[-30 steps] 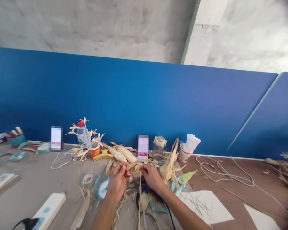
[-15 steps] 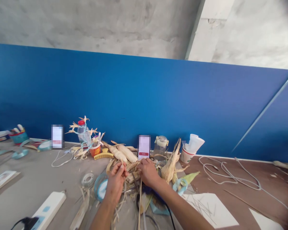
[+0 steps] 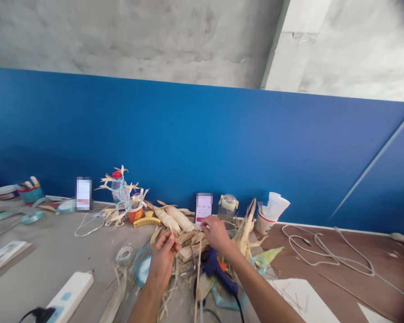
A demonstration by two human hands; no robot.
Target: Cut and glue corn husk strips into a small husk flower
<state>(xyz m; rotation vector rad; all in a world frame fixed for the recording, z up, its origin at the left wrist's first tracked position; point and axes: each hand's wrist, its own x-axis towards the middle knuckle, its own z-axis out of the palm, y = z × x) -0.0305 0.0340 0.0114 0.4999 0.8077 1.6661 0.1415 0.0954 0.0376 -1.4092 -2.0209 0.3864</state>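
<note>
My left hand (image 3: pixel 164 255) is closed in a pinch over the husk pile, with a small pale strip of corn husk (image 3: pixel 171 230) showing at its fingertips. To the right and slightly higher, my right hand (image 3: pixel 218 233) has its fingers pressed together in front of the propped phone (image 3: pixel 204 210). Anything between those fingers is too small to make out. Dried corn husks (image 3: pixel 190 253) lie heaped between and below both hands. A dark blue glue gun (image 3: pixel 222 274) rests under my right forearm, its cord running toward me. Pale husk-wrapped bundles (image 3: pixel 178 217) lie behind the pile.
A yellow comb (image 3: pixel 148 220), an orange cup (image 3: pixel 135 213) and a bottle with husk flowers (image 3: pixel 118 188) stand back left. Behind right are a lidded jar (image 3: pixel 228 208) and a paper cup (image 3: pixel 265 222). A power strip (image 3: pixel 67 296) lies front left, tape roll (image 3: pixel 124 255) beside the pile.
My right hand has moved a little up and to the right, away from the left hand, uncovering the glue gun. My left hand keeps its pinch. The view has shifted slightly.
</note>
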